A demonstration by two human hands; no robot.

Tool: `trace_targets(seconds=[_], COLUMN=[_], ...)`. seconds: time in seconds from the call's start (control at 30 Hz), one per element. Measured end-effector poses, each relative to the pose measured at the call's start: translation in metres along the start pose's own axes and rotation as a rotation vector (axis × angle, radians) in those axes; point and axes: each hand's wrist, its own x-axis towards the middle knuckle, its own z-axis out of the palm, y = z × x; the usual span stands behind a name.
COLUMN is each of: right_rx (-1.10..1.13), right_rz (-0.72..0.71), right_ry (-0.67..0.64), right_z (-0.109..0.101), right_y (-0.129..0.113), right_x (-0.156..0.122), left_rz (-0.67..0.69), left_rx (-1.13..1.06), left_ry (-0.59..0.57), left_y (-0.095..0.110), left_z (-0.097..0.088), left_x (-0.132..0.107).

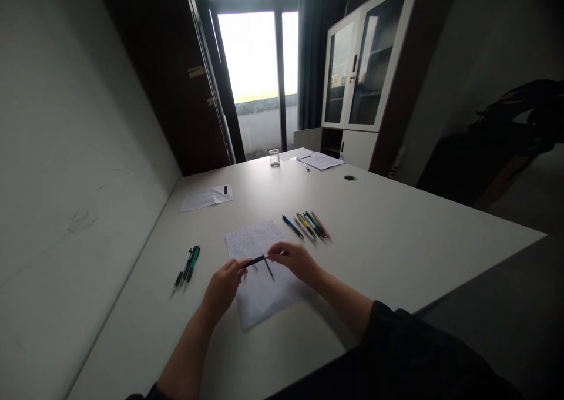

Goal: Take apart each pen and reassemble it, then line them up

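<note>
Over the sheet of paper (264, 306), my left hand (224, 285) is closed around one end of a black pen barrel (253, 262), which points to the right. My right hand (293, 260) is pinched at the barrel's other end; whatever its fingertips hold is too small to make out. A thin dark pen refill (269, 269) lies on the paper just below the barrel's right end. Under the barrel is another small dark piece (255, 267), partly hidden. Handwritten-looking lines cover the upper part of the paper.
Left of my hands lie several pens (189, 266). Beyond my right hand is a row of several coloured pens (308, 226). Farther off are a paper with a dark strip (207, 198), a glass cup (274, 158), stacked papers (324, 161) and a cable hole (349, 178). A wall borders the table's left.
</note>
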Motion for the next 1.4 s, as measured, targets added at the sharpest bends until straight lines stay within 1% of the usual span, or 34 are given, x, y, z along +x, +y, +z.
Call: trace_targets(seconds=[0.33,0.47,0.57,0.7,0.8,1.03,1.13,1.27,1.33,1.4], right_rx=[-0.056,-0.012,0.031,0.041,0.051,0.040,0.121,0.338,0.353,0.302], right_rz=[-0.102,-0.052,-0.007,0.007,0.025,0.012,0.055,0.138,0.143,0.130], right_ry=[-0.059,-0.040,0.009,0.046,0.043,-0.011,0.007,0.011,0.022,0.061], right_z=[0.0007,0.0012,0.0027,0.0035,0.0020,-0.0013,0.0009,0.0023,0.0006,-0.0017], right_y=[-0.0024,-0.0017,0.0008,0.0034,0.0036,0.0023,0.0037,0.0030,0.0007,-0.0018], right_x=[-0.0014,-0.0011,-0.0011,-0.0005,0.0007,0.0008,0.0006,0.0020,0.0030,0.0036], left_rz=[0.012,0.005,-0.001,0.001,0.005,-0.009,-0.005,-0.006,-0.007,-0.006], left_rx=[-0.072,-0.074,-0.068,-0.064,-0.061,-0.060,-0.061,-0.063,-0.066,-0.069], left_ry=[-0.032,-0.014,-0.014,-0.020,-0.016,-0.017,-0.011,-0.010,-0.015,-0.018], left_y=[0.0003,0.0009,0.0003,-0.0007,0.0001,0.0001,-0.0009,-0.0007,-0.0009,-0.0015], left_z=[0.0026,0.0022,0.0020,0.0018,0.0012,0.0009,0.0016,0.0012,0.0008,0.0006], left_x=[-0.0001,0.0005,0.0002,-0.0003,0.0000,0.0002,-0.0002,-0.0005,-0.0006,-0.0009])
